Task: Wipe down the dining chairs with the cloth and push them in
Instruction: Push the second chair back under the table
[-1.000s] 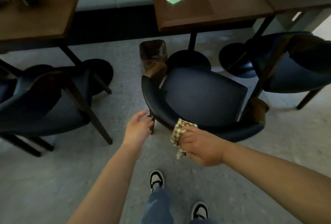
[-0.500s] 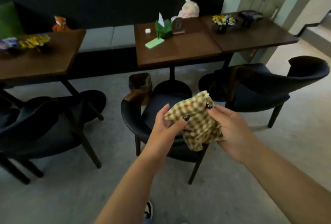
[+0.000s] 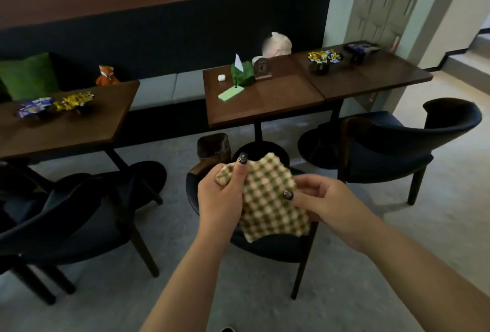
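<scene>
From where I watched the feed, the floor (image 3: 344, 265) was pale grey and speckled, and a dark upholstered bench (image 3: 169, 87) ran along the back wall under a reddish-brown panel. Three dark wooden tables stood in front of it: the left table (image 3: 66, 125), the middle table (image 3: 265, 101) and the right table (image 3: 371, 74), the last two butted edge to edge.

Both hands were raised in front of me with the checked cloth (image 3: 270, 201) stretched between them, above the middle chair (image 3: 267, 249). The left hand (image 3: 220, 199) had its fingers closed around the cloth's upper left corner, thumb up; the right hand (image 3: 326, 204) pinched the cloth's right edge between thumb and fingers.

Half a second before, the cloth had been bunched more tightly between the hands; now it hung flatter and more opened out. A second before, the right hand alone had pressed it to the middle chair's backrest, with the view aimed down at my shoes.

I counted three dark armchairs: the left chair (image 3: 79, 215), the middle chair, and the right chair (image 3: 413, 151), all drawn out from the tables. On the middle table lay one green phone (image 3: 231, 92), one small white case (image 3: 221, 77), one green tissue holder (image 3: 241, 73) and one small wooden stand (image 3: 262, 67). There were four candy dishes, two on the left table (image 3: 53, 106) and two on the right (image 3: 324, 57). One fox toy (image 3: 106, 75) and one green cushion (image 3: 26, 75) sat on the bench.
</scene>
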